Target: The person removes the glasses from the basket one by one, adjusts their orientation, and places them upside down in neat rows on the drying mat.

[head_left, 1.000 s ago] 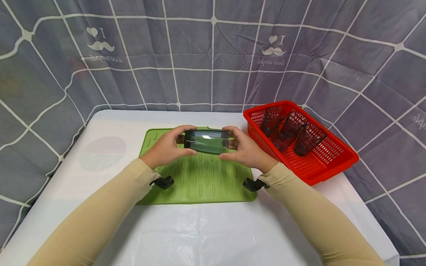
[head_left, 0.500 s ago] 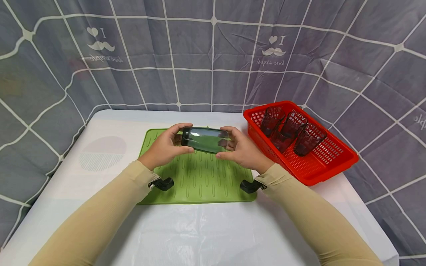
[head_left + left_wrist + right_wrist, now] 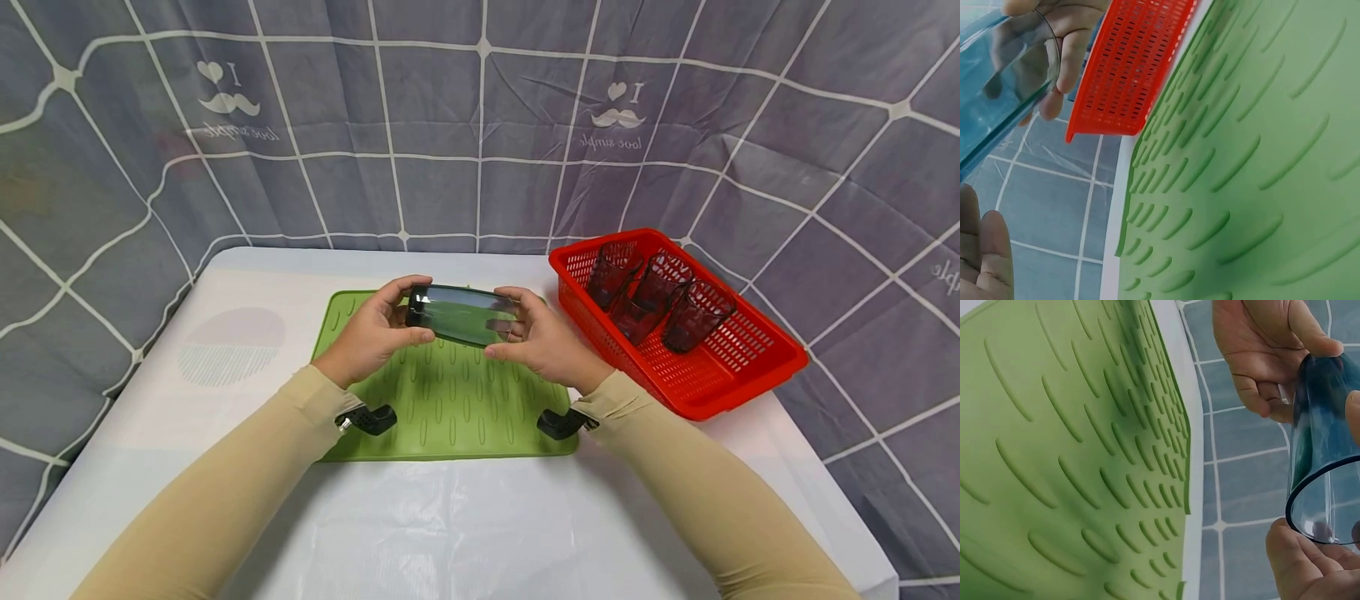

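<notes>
The drinking glass [image 3: 459, 315] is off the table, lying on its side in the air above the mat, its dark base toward nine o'clock and its rim toward three, with the rim end dipping slightly toward four (twelve being away from the person). Work on this one glass looks only partway through: it is picked up and in both hands, but not set down or let go. At least three more glasses wait untouched, so by my judgement most of the handling is left. The left hand [image 3: 367, 333] grips the base end, thumb along the glass's six o'clock side and fingers along its twelve o'clock side, spread about as wide as the glass is thick. The right hand [image 3: 551, 346] holds the rim end the same way, its thumb nearest the person and its other fingers curved behind; through the clear wall, some of those fingers show dimly. So the glass sits between the two hands, each one closed round an end, with its middle bare. In the right wrist view the rim faces the camera, with fingertips just under it. Below the glass, reaching out toward six o'clock, lies the green mat [image 3: 450, 417], ridged and flat on the white table [image 3: 450, 533]. At three o'clock stands the red basket [image 3: 701, 379], the other glasses [image 3: 697, 317] leaning inside; they overlap, so I cannot count them surely. A grey checked curtain [image 3: 442, 200] hangs at twelve.
</notes>
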Tool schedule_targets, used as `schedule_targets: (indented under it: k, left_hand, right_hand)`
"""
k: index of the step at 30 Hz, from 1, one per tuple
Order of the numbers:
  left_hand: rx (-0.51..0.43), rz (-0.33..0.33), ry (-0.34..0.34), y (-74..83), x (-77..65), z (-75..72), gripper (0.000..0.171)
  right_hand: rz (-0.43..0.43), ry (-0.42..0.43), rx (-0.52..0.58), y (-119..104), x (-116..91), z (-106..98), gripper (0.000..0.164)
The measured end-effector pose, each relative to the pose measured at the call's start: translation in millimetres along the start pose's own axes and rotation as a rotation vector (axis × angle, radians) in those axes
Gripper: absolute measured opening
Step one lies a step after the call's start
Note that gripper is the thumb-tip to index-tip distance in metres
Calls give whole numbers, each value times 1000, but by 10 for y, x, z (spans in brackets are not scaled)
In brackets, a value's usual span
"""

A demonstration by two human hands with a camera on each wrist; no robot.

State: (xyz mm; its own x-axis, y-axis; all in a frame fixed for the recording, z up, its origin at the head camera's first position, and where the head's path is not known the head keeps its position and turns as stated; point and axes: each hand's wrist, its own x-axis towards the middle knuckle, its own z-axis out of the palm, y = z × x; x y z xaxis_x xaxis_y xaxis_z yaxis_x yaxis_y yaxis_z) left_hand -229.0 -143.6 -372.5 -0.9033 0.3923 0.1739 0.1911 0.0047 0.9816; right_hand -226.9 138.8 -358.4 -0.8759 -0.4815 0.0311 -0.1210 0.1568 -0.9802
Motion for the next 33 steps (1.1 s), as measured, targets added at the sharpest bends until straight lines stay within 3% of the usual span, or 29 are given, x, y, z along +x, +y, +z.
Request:
schedule_targets:
  k: [5, 9, 14, 20, 28, 33]
  left_hand:
    - [-131, 21, -34, -6, -7, 28, 74]
    - [-160, 28, -39, -12, -11, 43, 74]
    - [-120, 25, -30, -22, -19, 44, 74]
    - [-26, 18, -8, -17, -25, 42, 73]
    - [31, 31, -8, 7, -29, 41, 76]
    - [31, 42, 5, 22, -37, 60, 79]
  right_hand:
    - [-5, -16, 23, 9, -14, 15, 88]
    - [-6, -19, 21, 11, -30, 23, 88]
    - [-24, -20, -43, 38, -1, 23, 87]
    - [-65, 21, -219, 56, 27, 21, 87]
    - [-63, 33, -413, 6, 9, 22, 86]
    - [-66, 41, -442, 10, 0, 30, 85]
